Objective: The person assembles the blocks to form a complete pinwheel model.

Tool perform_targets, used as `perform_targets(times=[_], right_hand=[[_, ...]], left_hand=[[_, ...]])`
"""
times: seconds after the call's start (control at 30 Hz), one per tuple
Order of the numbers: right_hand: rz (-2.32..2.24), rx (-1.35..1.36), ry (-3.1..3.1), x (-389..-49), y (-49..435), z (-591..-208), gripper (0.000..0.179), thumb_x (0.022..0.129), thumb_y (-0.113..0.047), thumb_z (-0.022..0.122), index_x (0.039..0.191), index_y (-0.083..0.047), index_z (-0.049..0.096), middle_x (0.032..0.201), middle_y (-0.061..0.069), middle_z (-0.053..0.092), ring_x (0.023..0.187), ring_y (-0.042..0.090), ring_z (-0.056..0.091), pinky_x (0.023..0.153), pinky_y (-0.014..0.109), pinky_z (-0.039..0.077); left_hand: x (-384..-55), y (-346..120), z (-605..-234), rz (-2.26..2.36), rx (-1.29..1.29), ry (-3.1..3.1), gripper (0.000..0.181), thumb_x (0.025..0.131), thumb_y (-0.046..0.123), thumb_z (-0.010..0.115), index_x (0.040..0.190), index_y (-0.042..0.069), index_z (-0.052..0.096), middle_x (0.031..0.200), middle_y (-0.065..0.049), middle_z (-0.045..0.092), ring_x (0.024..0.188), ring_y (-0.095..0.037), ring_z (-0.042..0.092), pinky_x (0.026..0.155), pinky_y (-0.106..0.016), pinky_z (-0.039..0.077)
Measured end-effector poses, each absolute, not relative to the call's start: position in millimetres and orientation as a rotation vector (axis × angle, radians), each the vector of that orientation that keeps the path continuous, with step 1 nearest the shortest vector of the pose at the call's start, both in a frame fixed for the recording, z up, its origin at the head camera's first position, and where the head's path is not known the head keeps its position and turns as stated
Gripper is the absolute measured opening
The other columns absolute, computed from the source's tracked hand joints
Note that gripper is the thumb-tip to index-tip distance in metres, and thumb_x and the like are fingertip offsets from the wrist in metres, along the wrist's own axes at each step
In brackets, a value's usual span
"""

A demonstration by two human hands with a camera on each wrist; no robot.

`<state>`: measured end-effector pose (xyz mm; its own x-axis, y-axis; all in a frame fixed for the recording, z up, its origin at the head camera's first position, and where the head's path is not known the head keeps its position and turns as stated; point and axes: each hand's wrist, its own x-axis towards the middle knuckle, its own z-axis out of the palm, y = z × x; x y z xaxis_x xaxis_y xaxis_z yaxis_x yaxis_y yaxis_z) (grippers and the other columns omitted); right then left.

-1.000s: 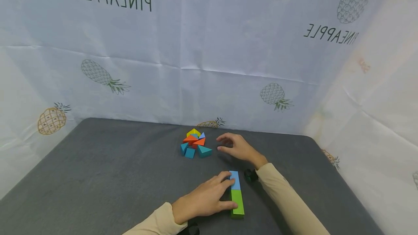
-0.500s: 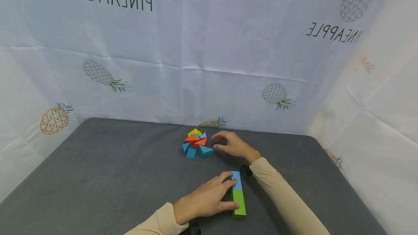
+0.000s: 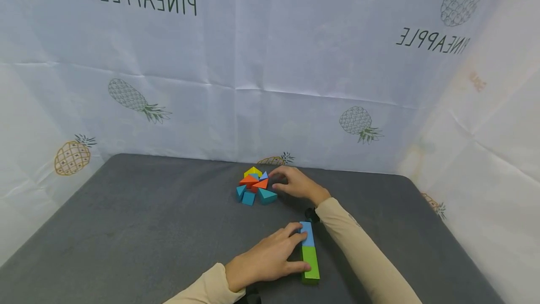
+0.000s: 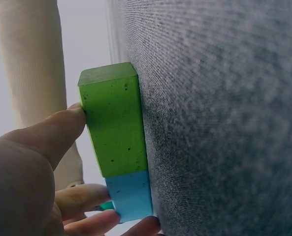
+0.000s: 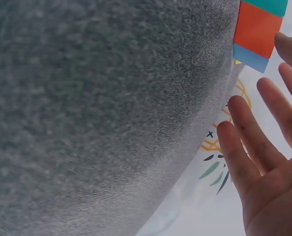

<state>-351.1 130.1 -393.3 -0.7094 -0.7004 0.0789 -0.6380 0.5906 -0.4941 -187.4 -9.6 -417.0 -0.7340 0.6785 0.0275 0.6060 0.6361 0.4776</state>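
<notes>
A green block (image 3: pixel 311 264) and a light blue block (image 3: pixel 308 237) lie end to end on the table. My left hand (image 3: pixel 272 257) rests against them from the left, thumb on the green block (image 4: pixel 113 128), fingertips on the blue block (image 4: pixel 130 196). Farther off, my right hand (image 3: pixel 300 185) hovers with loosely bent fingers, nothing between them. Its fingertips are right beside a small light blue triangular block (image 3: pixel 264 176) in a cluster. That cluster also has two orange-red triangular blocks (image 3: pixel 260 185), a teal triangular block (image 3: pixel 267 196) and a yellow block (image 3: pixel 253 171).
Two more blue blocks (image 3: pixel 248 198) sit at the cluster's front left. The dark grey table (image 3: pixel 147 219) reaches a pale curtain (image 3: pixel 287 50) printed with pineapples, just behind the cluster. My right sleeve (image 3: pixel 363 247) passes to the right of the paired blocks.
My right hand has moved left and slightly away from me, closer to the cluster. My left hand stays on the green and light blue blocks.
</notes>
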Motion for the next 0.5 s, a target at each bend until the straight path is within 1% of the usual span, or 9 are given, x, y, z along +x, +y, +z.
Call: perform_targets(times=[0.2,0.37,0.5], right_hand=[[-0.682,-1.197,2.707,-354.9,123.8,-394.0,0.039,0.097,-0.016,0.065,0.133,-0.003,0.057,0.137,0.016,0.057,0.123,0.033,0.057,0.103,0.044,0.049],[-0.613,-1.226,2.699,-355.0,120.1,-394.9,0.046,0.097,-0.015,0.065,0.139,-0.001,0.052,0.148,0.02,0.047,0.129,0.035,0.053,0.106,0.047,0.047],[-0.573,-1.199,2.687,-355.3,118.8,-394.6,0.051,0.098,-0.015,0.063,0.145,-0.003,0.047,0.154,0.018,0.041,0.139,0.036,0.044,0.112,0.051,0.04]], left_hand=[[-187.7,-9.6,-417.5,0.71,1.071,2.706,0.07,0.094,0.057,0.059,0.147,0.013,0.048,0.154,-0.004,0.039,0.135,-0.022,0.049,0.102,-0.037,0.051],[-187.7,-9.2,-417.9,0.71,1.079,2.711,0.07,0.094,0.056,0.059,0.147,0.013,0.048,0.153,-0.005,0.039,0.134,-0.022,0.05,0.101,-0.036,0.052],[-187.4,-8.8,-417.2,0.704,1.084,2.714,0.07,0.094,0.056,0.059,0.147,0.013,0.048,0.153,-0.005,0.04,0.134,-0.023,0.05,0.101,-0.036,0.051]])
